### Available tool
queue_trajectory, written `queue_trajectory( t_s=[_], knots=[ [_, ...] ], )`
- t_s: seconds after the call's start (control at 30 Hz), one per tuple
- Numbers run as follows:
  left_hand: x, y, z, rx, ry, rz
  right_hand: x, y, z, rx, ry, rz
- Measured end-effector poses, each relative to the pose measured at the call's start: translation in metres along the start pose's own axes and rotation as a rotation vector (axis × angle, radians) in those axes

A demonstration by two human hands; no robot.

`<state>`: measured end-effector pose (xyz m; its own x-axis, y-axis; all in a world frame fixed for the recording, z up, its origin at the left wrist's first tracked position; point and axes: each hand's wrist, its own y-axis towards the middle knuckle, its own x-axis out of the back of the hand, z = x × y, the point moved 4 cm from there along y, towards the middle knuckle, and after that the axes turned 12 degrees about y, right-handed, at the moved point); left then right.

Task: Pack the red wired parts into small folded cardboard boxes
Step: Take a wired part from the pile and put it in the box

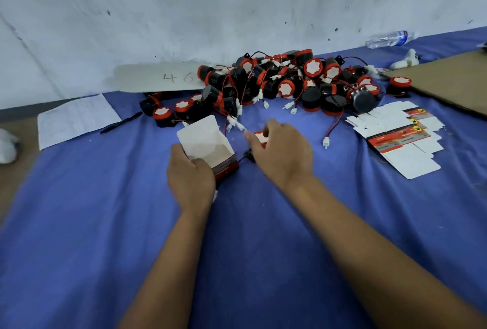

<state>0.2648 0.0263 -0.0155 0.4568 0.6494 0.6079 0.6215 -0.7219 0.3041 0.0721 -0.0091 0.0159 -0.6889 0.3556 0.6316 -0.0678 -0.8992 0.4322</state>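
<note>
I hold an open box and take one red part, mid-cloth.
My left hand grips the small white-and-red cardboard box, its mouth tilted to the far edge; my right hand curls over a red round wired part. The grey card reads "46".

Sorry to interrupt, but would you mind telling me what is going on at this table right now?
A person is packing red wired parts into small boxes on a blue cloth. The left hand holds an open folded box upright, while the right hand grips one red part just beside it, not yet inside. A heap of parts lies behind, against the wall, and flat unfolded boxes are stacked on the right.
</note>
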Motion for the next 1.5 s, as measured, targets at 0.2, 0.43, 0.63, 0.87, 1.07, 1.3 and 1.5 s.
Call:
queue_trajectory(
  t_s=[0.2, 0.43, 0.63, 0.87, 1.07, 1.3, 1.5],
  knots=[
    [0.007, -0.007, 0.003, -0.063, 0.023, 0.013, -0.037, 0.004, -0.013, -0.121, -0.05, 0.287],
    [0.025, -0.003, 0.024, -0.085, 0.021, 0.003, -0.019, -0.002, -0.009, -0.094, 0.623, 0.231],
    [0.023, -0.004, 0.012, -0.187, -0.01, 0.061, 0.015, -0.015, 0.045, 0.125, 1.423, 0.469],
    [0.012, -0.01, 0.005, -0.316, -0.054, 0.167, 0.015, -0.025, 0.09, 0.58, 0.349, 0.559],
    [0.011, -0.008, 0.007, -0.337, -0.137, 0.223, 0.001, -0.029, 0.072, 0.48, 0.168, 0.679],
    [0.015, -0.006, 0.005, -0.419, -0.263, 0.298, 0.001, -0.025, 0.069, 0.46, 0.127, 0.41],
    [0.015, -0.004, 0.006, -0.312, -0.452, 0.658, 0.0, -0.025, 0.062, 0.446, 0.078, 0.343]
  ],
)
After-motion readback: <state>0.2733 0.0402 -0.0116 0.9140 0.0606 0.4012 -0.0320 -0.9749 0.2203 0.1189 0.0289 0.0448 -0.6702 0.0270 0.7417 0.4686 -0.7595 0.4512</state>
